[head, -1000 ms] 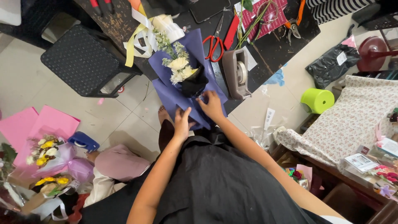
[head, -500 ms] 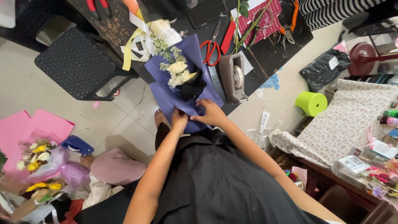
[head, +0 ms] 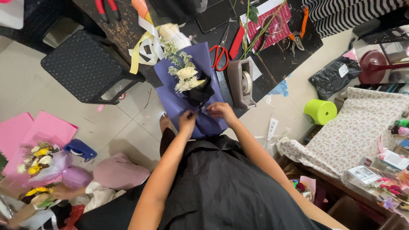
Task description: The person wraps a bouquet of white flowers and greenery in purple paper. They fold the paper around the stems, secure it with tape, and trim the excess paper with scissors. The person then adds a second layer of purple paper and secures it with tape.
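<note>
A bouquet of pale cream flowers (head: 186, 78) lies on a sheet of purple wrapping paper (head: 175, 106) at the near edge of a dark worktable (head: 277, 64), with a bit of black paper (head: 200, 94) around the stems. My left hand (head: 187, 120) pinches the wrap just below the flowers. My right hand (head: 220, 111) grips the same spot from the right side. Both hands touch the wrap close together.
Red-handled scissors (head: 219, 53), a grey tape dispenser (head: 240, 83), green stems and orange cutters lie on the table. A black stool (head: 85, 68) stands at the left. Pink paper and other bouquets (head: 38, 157) lie on the floor. A green roll (head: 320, 111) sits at the right.
The view has shifted so that the bouquet sits lower in the frame. My hands have moved up the purple wrap to its gathered part below the flowers.
</note>
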